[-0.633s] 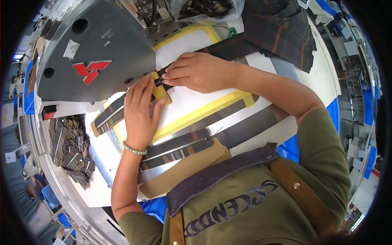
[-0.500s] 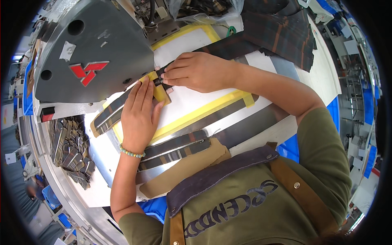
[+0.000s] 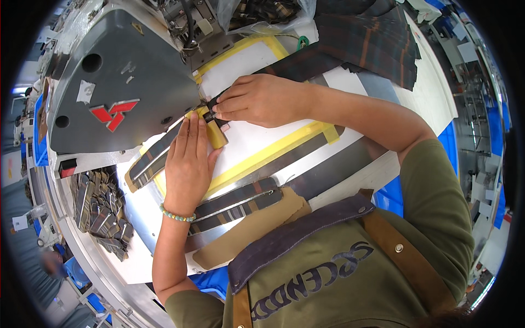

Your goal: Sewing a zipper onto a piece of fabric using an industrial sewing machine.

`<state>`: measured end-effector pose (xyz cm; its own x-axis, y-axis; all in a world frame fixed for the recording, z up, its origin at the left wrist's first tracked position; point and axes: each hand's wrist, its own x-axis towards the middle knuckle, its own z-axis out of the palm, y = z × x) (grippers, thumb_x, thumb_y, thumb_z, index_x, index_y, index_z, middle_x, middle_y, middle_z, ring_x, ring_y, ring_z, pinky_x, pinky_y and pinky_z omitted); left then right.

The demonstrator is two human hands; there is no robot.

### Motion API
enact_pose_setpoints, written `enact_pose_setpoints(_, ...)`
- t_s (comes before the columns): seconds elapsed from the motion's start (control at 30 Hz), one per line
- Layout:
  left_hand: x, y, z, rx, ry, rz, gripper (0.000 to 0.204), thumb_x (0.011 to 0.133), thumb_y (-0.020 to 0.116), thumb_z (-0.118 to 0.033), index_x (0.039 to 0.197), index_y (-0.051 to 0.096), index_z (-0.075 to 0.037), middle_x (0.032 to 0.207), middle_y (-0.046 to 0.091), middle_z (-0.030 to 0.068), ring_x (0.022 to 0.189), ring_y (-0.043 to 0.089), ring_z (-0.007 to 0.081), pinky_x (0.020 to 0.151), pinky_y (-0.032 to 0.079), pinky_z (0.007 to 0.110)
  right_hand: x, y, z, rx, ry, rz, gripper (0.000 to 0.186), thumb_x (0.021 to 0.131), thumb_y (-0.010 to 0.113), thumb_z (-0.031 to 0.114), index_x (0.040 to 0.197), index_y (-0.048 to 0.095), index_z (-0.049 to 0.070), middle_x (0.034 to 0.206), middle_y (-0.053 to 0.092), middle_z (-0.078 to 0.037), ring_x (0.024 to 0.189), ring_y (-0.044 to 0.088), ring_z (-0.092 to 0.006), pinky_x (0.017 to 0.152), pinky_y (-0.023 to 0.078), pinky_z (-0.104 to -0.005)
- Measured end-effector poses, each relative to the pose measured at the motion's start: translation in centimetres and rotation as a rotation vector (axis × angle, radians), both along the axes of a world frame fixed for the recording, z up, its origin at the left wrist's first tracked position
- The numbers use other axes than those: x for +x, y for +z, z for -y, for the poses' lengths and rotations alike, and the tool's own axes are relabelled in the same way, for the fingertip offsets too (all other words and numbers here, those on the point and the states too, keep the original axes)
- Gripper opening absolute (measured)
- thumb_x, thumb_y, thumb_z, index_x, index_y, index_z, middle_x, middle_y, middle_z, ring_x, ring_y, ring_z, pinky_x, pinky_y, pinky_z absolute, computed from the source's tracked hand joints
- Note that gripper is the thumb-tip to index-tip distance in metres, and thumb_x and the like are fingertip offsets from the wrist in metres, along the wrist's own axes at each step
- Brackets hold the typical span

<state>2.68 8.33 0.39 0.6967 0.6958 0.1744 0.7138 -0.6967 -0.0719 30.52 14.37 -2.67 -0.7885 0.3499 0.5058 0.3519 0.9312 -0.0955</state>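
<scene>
My left hand [image 3: 188,172] lies flat, fingers stretched out together, with its fingertips against a yellow-covered guide piece [image 3: 217,135]. From under this hand a plaid strip with a zipper [image 3: 147,167] sticks out to the left, beside the grey sewing machine head [image 3: 128,76]. My right hand [image 3: 265,101] is closed, fingertips pressing on a long dark plaid fabric strip [image 3: 303,63] at the guide. The exact grip there is partly hidden by the fingers. That strip runs back to a stack of dark plaid strips [image 3: 366,44] at the far right.
A second zippered plaid piece [image 3: 235,209] lies near me, beside brown card [image 3: 246,235]. Yellow tape [image 3: 262,156] borders the white work surface. At left is a heap of finished-looking zippered pieces [image 3: 101,213]. A clear plastic bag [image 3: 262,16] of pieces stands at the back.
The whole view has shifted slightly, with the machine head now lower and further left. Both hands stay at the guide piece, the left fingertips slightly lower on it.
</scene>
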Motion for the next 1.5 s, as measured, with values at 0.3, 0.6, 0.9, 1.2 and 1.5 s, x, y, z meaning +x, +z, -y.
enact_pose_setpoints(0.3,-0.4,-0.7,-0.1,0.015,-0.002,0.035,0.071,0.098,0.073,-0.031,0.152,0.051,0.008,0.158,0.055,0.0256,0.137,0.059,0.0396,0.112,0.05,0.047,0.1,0.1,-0.3,0.084,-0.01,0.052,0.031,0.095,0.068,0.013,0.123,0.077,0.004,0.133,0.075,-0.004,0.124,0.07,-0.0211,0.107,0.054,-0.0358)
enact_pose_setpoints(0.6,-0.3,-0.9,-1.7,0.083,-0.021,0.051,0.065,0.099,0.073,-0.031,0.149,0.055,0.007,0.147,0.062,0.0246,0.131,0.061,0.0397,0.109,0.051,0.047,0.1,-0.3,-1.7,0.109,-0.026,0.046,0.031,0.095,0.067,0.013,0.123,0.077,0.007,0.135,0.075,-0.003,0.126,0.069,-0.0205,0.109,0.054,-0.0361)
enact_pose_setpoints(0.9,-0.6,-0.6,-3.8,-0.08,0.06,0.101,0.052,0.101,0.072,-0.029,0.137,0.061,0.007,0.134,0.069,0.0259,0.118,0.068,0.0433,0.099,0.054,0.05,-0.1,-0.3,-4.4,0.098,-0.036,0.045,0.033,0.095,0.067,0.013,0.126,0.076,0.01,0.132,0.075,-0.002,0.121,0.07,-0.0212,0.109,0.054,-0.0369)
enact_pose_setpoints(1.2,-1.0,-1.2,-4.2,-0.029,0.076,0.105,0.05,0.101,0.073,-0.03,0.136,0.064,0.005,0.134,0.07,0.0231,0.117,0.07,0.0396,0.091,0.053,0.048,1.9,-0.1,-4.6,0.032,-0.322,-0.016,0.046,0.095,0.076,0.037,0.132,0.073,0.009,0.131,0.07,-0.006,0.119,0.067,-0.0283,0.104,0.052,-0.044)
enact_pose_setpoints(1.5,-1.3,-1.5,-4.4,0.028,0.027,0.194,0.051,0.097,0.077,-0.028,0.136,0.066,0.003,0.131,0.071,0.0204,0.115,0.068,0.0387,0.097,0.05,0.047,5.7,7.6,-3.2,-0.49,-0.607,0.329,0.047,0.1,0.072,0.04,0.131,0.069,0.004,0.107,0.077,-0.018,0.102,0.074,-0.039,0.094,0.056,-0.0493)
